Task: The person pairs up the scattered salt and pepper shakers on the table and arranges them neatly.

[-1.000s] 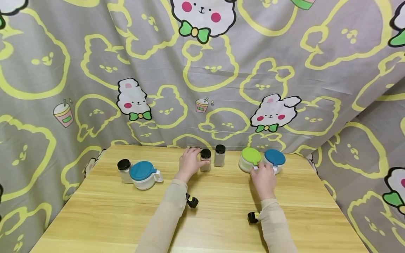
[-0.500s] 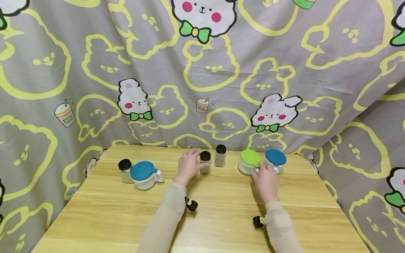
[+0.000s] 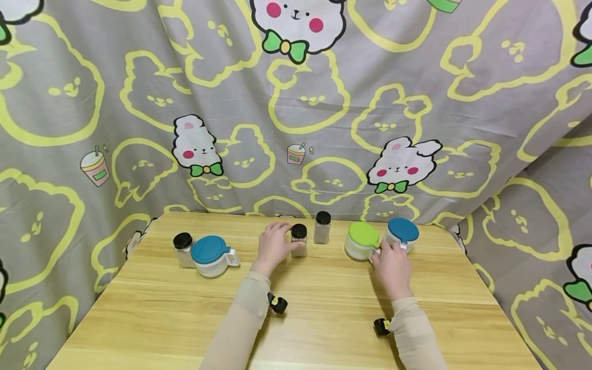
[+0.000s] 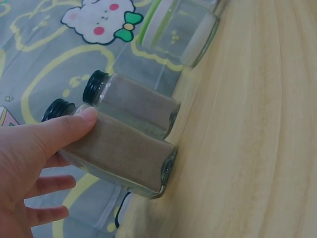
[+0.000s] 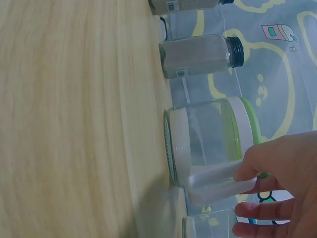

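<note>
My left hand point(image 3: 273, 249) pinches a square glass spice jar point(image 4: 119, 153) near its black cap; the jar holds grey-brown powder and stands upright. Just behind it is a matching spice jar point(image 3: 322, 228), untouched. Over on the right, my right hand point(image 3: 393, 270) grips the white handle point(image 5: 213, 186) of a round glass seasoning jar point(image 5: 210, 131) with a green lid point(image 3: 363, 234). In the right wrist view, thumb and index finger hold that handle while the other fingers extend free. A blue-lidded seasoning jar point(image 3: 402, 231) stands beside it, partly behind the right hand.
At the left of the wooden table point(image 3: 324, 318) stand another blue-lidded seasoning jar point(image 3: 210, 252), its handle pointing right, and a black-capped spice jar point(image 3: 183, 246) partly behind it. A patterned grey curtain point(image 3: 287, 103) hangs along the table's back edge.
The green-lidded jar has shifted left and nearer to me, away from the blue-lidded one, with my right hand on its handle. The spice jar in my left hand has come slightly nearer too.
</note>
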The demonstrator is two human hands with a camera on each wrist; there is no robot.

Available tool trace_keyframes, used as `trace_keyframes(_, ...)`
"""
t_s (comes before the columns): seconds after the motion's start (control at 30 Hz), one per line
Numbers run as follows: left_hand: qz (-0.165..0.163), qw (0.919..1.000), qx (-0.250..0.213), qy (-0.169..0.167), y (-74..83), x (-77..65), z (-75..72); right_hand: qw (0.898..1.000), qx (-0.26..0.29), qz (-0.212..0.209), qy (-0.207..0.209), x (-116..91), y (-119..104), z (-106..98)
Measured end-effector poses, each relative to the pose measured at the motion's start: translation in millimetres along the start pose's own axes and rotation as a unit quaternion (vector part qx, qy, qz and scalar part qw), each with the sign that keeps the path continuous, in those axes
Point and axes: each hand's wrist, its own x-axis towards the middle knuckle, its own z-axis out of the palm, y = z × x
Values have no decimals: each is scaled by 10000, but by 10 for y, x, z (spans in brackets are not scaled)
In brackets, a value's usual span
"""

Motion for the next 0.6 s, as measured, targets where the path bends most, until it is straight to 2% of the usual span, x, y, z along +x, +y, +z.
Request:
trace_keyframes(0.3,93,9999,-42,61,-11,-41,-17,9968,219,-768,40,3,92,-66)
trace_keyframes(0.6,2,9999,-107,71,-28,-94,-10,9950,229,-957,-190,18,141,-72)
